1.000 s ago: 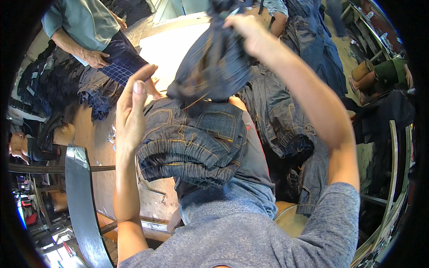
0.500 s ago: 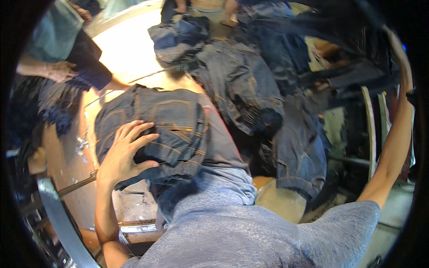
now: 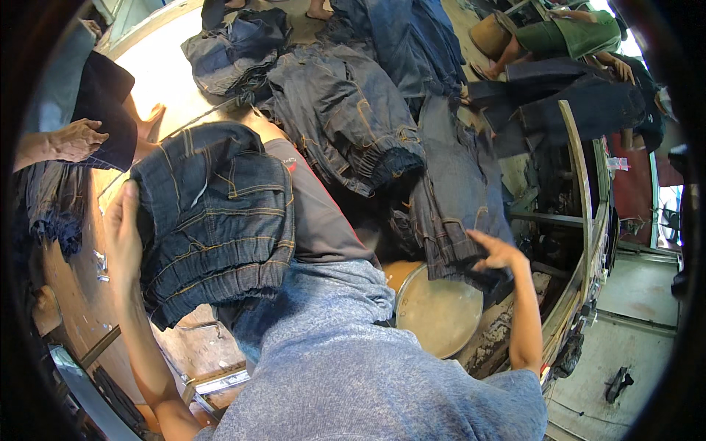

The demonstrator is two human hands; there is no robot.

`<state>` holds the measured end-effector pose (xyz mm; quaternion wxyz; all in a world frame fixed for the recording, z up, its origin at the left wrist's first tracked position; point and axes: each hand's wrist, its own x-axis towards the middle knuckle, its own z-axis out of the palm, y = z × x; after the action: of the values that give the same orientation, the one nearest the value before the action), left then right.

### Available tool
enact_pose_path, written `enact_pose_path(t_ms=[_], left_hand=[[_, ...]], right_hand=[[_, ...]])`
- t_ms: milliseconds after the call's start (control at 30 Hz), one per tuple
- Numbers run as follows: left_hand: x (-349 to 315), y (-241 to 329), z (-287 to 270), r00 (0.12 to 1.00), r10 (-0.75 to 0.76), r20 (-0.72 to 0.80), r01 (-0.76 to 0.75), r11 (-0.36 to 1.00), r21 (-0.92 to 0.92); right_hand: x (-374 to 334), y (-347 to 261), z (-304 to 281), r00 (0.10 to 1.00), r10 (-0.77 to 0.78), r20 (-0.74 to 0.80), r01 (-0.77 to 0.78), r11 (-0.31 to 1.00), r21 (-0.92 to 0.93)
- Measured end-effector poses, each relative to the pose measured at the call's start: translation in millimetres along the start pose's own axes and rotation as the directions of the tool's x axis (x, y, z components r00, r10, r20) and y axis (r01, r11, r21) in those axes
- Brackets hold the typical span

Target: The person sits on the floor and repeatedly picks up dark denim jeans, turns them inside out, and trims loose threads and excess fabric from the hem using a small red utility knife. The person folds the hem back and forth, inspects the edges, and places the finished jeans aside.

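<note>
Dark denim trousers with orange stitching and a gathered waistband [image 3: 220,220] lie across my lap. My left hand [image 3: 125,235] holds their left edge, thumb on top; its other fingers are hidden behind the cloth. My right hand [image 3: 501,253] is at the lower end of another dark denim garment [image 3: 460,184] to the right, its fingers stretched out and apart, the tips at or just over the cloth. Between the two, an elastic-waisted denim garment [image 3: 346,110] lies on the heap beyond my grey-trousered leg [image 3: 312,202].
A round tan tub [image 3: 441,312] stands by my right side. Folded denim [image 3: 235,55] lies at the far left of the heap. A co-worker's hand [image 3: 77,141] is at the left, and a person in green [image 3: 573,37] sits far right. A wooden post [image 3: 577,184] rises at the right.
My left hand has moved from lying over the trousers to gripping their left edge, which is now lifted. My right arm has come in from far right to the denim. The view has shifted rightward.
</note>
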<state>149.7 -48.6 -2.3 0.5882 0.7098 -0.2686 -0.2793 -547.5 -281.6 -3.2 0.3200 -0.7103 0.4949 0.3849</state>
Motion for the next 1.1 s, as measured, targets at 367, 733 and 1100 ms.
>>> enact_pose_path(t_ms=[367, 733, 1100], left_hand=[[12, 4, 3, 0.989, -0.067, 0.134, 0.091, 0.979, -0.182], [62, 140, 37, 0.932, 0.244, -0.269, -0.361, 0.531, -0.767], [-13, 111, 30, 0.929, 0.163, -0.333, -0.363, 0.588, -0.723]], right_hand=[[53, -269, -73, 0.62, -0.498, -0.606, 0.71, 0.685, 0.163], [41, -586, -90, 0.157, -0.642, -0.751, 0.752, -0.415, 0.512], [49, -579, -117, 0.139, -0.792, -0.594, 0.844, -0.22, 0.49]])
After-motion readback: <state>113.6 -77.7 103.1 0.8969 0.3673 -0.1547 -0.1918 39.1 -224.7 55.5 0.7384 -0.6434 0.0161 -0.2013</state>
